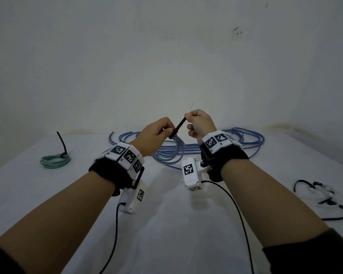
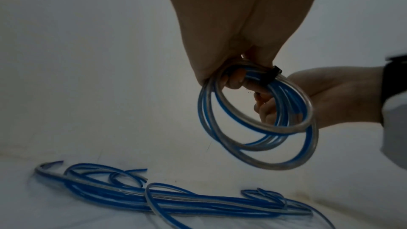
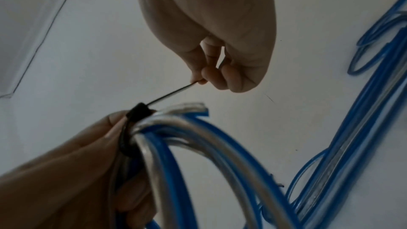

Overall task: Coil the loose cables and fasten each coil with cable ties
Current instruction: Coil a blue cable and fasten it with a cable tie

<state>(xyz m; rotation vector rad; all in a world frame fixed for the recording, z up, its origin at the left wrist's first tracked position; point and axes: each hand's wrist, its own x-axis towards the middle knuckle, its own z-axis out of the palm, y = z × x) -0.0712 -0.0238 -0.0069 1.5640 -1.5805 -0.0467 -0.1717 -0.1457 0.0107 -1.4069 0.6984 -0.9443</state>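
My left hand (image 1: 158,133) grips a coil of blue and clear cable (image 2: 259,121) raised above the white table (image 1: 166,224). A black cable tie (image 1: 179,125) is looped around the coil's top, with its head (image 3: 140,110) beside my left thumb. My right hand (image 1: 198,123) pinches the tie's thin tail (image 3: 174,93) and holds it taut up and to the right. The coil (image 3: 198,145) hangs down from the left hand. Behind the hands several loose blue cables (image 1: 236,139) lie on the table.
A green cable coil (image 1: 54,160) fastened with a black tie lies at the left of the table. Black cable ties (image 1: 323,196) lie scattered at the right edge. A bare wall stands close behind the table. Wrist camera cords (image 1: 236,214) hang beneath my forearms.
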